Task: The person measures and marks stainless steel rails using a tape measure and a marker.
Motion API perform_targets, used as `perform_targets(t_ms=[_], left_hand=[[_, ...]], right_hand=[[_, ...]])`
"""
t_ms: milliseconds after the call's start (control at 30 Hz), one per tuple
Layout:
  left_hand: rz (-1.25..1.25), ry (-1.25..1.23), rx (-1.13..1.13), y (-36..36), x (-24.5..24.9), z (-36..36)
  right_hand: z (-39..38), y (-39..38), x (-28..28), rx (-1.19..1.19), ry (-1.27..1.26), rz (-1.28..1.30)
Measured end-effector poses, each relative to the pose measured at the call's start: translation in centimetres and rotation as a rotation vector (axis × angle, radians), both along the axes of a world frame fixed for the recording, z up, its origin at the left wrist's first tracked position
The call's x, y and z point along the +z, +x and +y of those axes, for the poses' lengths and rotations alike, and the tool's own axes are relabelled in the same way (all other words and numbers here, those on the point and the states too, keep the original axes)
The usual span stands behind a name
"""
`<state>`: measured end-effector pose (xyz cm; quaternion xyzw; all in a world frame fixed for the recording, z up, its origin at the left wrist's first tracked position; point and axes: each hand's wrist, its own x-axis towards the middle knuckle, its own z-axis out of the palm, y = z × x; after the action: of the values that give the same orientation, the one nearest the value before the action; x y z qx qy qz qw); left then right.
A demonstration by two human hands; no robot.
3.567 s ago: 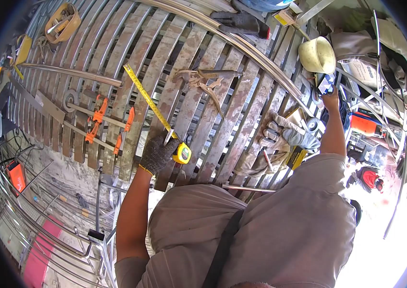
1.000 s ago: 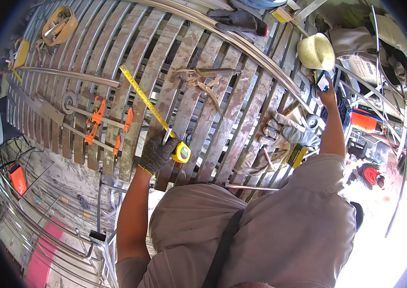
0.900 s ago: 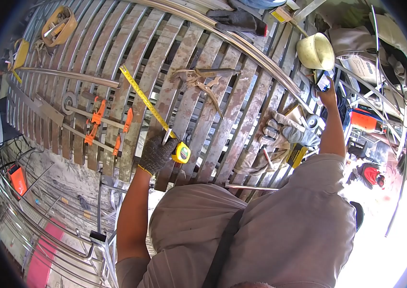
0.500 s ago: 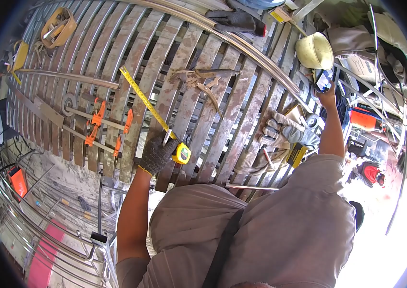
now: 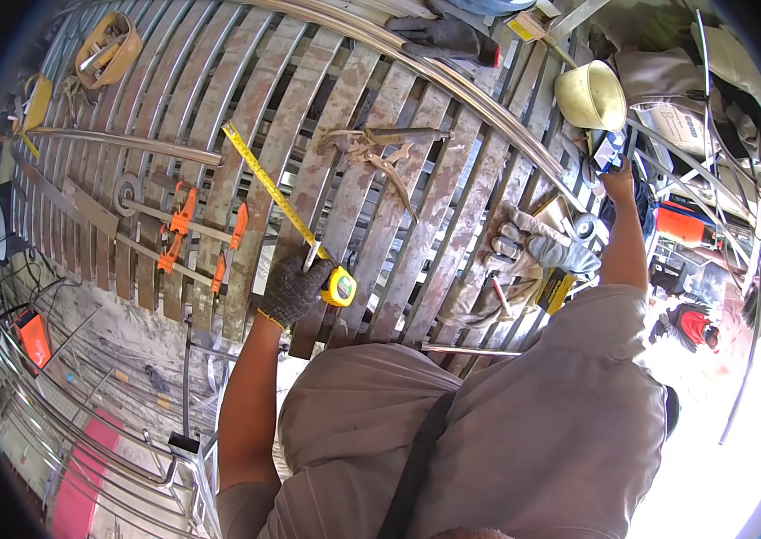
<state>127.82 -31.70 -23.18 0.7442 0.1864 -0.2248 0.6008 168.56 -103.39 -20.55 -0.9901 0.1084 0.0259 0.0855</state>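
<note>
My left hand (image 5: 293,289), in a dark knitted glove, is closed at the yellow tape measure (image 5: 339,287) on the slatted metal bench. A slim white stick (image 5: 312,257) pokes up between its fingers. The pulled-out yellow blade (image 5: 268,184) runs up and left across the slats. Far to the right, my bare right hand (image 5: 616,180) is at a small blue and white box (image 5: 609,151), just below a cream pot (image 5: 590,96). Its fingers seem curled on the box, though partly hidden.
Locking pliers (image 5: 380,157) and orange clamps (image 5: 184,220) lie on the slats (image 5: 344,99). Work gloves (image 5: 533,242) rest near my right arm. Long metal tubes (image 5: 452,81) cross the far side. A tan tub (image 5: 111,54) of small parts stands far left.
My right arm has shifted very slightly to the right, its hand still at the blue and white box. My left hand and the tape measure stay where they were.
</note>
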Motion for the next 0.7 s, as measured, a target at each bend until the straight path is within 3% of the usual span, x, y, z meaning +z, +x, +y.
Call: perform_targets(t_ms=[133,467,567,700], left_hand=[[0.007,-0.037,0.041,-0.2,-0.3,-0.2],[0.041,0.011,0.032,0.4,0.9,-0.3],[0.043,0.004,0.041,0.3,0.7,-0.3],[0.051,0.023,0.015,0.4,0.7,-0.2]], right_hand=[[2.2,-0.1,2.1,-0.017,0.009,0.033],[0.7,1.1,1.5,-0.028,0.013,0.121],[0.6,0.7,0.8,0.038,-0.057,-0.050],[1.1,0.1,1.2,-0.040,0.048,0.027]])
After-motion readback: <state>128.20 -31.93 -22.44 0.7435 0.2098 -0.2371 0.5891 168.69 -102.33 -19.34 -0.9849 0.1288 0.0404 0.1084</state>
